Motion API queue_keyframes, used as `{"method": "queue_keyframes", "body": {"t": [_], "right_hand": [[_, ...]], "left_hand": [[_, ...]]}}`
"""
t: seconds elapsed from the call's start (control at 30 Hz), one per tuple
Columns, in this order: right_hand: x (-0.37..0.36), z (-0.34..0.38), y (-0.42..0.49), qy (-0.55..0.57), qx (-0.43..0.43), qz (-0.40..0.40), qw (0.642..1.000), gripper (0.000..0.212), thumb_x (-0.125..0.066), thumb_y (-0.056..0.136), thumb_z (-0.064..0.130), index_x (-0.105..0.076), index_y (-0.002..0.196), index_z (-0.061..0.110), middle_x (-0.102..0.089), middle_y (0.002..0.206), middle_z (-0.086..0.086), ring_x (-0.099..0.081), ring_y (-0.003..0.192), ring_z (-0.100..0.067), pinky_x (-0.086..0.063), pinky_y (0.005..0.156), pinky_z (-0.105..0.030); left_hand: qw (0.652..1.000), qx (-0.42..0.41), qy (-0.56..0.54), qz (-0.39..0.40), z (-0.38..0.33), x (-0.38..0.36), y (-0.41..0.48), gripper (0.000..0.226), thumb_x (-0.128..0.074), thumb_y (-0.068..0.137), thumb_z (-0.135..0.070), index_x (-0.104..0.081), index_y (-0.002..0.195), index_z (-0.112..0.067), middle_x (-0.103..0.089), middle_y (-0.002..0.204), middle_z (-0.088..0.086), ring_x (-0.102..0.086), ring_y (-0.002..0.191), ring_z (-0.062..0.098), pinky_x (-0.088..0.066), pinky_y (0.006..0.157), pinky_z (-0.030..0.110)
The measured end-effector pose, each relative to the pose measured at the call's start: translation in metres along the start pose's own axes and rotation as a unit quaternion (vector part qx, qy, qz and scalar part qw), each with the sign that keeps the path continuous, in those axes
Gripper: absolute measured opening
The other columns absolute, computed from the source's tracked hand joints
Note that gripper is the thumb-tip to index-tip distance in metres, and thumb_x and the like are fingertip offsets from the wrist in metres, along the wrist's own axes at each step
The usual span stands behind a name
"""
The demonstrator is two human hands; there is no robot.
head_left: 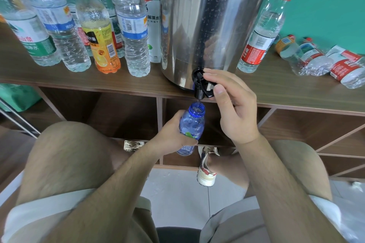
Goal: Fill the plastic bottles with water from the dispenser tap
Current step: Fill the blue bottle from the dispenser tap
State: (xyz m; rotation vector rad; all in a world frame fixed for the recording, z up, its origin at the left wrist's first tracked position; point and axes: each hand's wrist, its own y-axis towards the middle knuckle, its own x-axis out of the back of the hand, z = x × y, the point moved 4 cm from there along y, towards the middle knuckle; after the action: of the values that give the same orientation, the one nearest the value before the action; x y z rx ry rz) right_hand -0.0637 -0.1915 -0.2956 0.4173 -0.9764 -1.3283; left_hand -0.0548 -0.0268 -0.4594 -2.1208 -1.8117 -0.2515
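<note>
Wood worktop [59,78] against a teal wall [325,6] carries the steel dispenser [213,16] amid bottles [134,25]; open shelves [122,114] below, pale tiled floor [177,199]. Left grip [173,134] wraps a blue bottle [192,122], mouth just under the tap [200,87], water running in; right grip [235,110] curls round the tap.

We log bare, hairy forearms, left forearm [110,193] and right forearm [276,183], uncovered right to the frame edge. Left hand [173,134] and right hand [235,108] are bare; the right thumbnail is cut short. We tag light cream shorts [45,209] with a wide pale hem and a khaki-toned patch at the inner leg; knees bare. Right sneaker [206,171]: cream and white, red and navy panels, beige laces. Left sneaker [132,145]: mostly hidden, only beige laces and cream upper show.
</note>
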Motion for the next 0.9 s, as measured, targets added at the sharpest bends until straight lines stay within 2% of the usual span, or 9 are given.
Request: {"method": "queue_keyframes", "body": {"t": [0.23,0.37,0.5,0.63,0.9], "right_hand": [[0.0002,0.0010,0.0002,-0.004,0.000,-0.001,1.000,0.031,-0.049,0.108,0.010,-0.073,0.124,-0.001,-0.072,0.131,-0.010,-0.064,0.130,-0.022,-0.049,0.110,-0.036],[-0.0004,0.0009,0.0000,-0.002,0.000,-0.001,1.000,0.031,-0.049,0.109,0.011,-0.073,0.124,-0.001,-0.072,0.131,-0.010,-0.064,0.130,-0.022,-0.049,0.110,-0.035],[0.0000,0.0006,0.0003,-0.002,-0.001,-0.002,1.000,0.031,-0.049,0.109,0.012,-0.074,0.124,-0.001,-0.072,0.131,-0.010,-0.064,0.130,-0.022,-0.049,0.110,-0.036],[-0.0001,0.0005,-0.0002,-0.002,-0.002,-0.001,1.000,0.031,-0.049,0.109,0.012,-0.073,0.124,-0.001,-0.072,0.131,-0.009,-0.064,0.131,-0.022,-0.049,0.110,-0.036],[-0.0002,-0.0002,-0.0002,0.000,-0.006,0.000,1.000,0.031,-0.049,0.109,0.012,-0.073,0.124,0.000,-0.072,0.132,-0.010,-0.064,0.131,-0.023,-0.050,0.110,-0.039]], "left_hand": [[1.000,0.000,-0.001,-0.005,0.0015,0.0005,0.0009,0.080,-0.093,0.073,-0.026,-0.040,0.128,-0.050,-0.056,0.112,-0.041,-0.056,0.108,-0.019,-0.049,0.064,0.002],[1.000,0.001,0.000,-0.007,0.0024,0.0004,0.0012,0.078,-0.093,0.073,-0.026,-0.039,0.121,-0.056,-0.055,0.111,-0.042,-0.056,0.107,-0.020,-0.048,0.064,0.002],[1.000,0.000,-0.003,-0.008,0.0029,0.0001,0.0018,0.078,-0.093,0.074,-0.025,-0.040,0.123,-0.053,-0.055,0.110,-0.043,-0.054,0.107,-0.022,-0.045,0.063,-0.001],[1.000,0.000,-0.004,-0.009,0.0029,-0.0002,0.0016,0.078,-0.093,0.073,-0.025,-0.040,0.124,-0.053,-0.055,0.110,-0.042,-0.055,0.107,-0.021,-0.048,0.063,0.002],[1.000,0.005,-0.006,-0.011,0.0022,-0.0002,0.0012,0.079,-0.094,0.071,-0.029,-0.038,0.112,-0.068,-0.055,0.112,-0.043,-0.054,0.105,-0.023,-0.046,0.062,-0.001]]}}
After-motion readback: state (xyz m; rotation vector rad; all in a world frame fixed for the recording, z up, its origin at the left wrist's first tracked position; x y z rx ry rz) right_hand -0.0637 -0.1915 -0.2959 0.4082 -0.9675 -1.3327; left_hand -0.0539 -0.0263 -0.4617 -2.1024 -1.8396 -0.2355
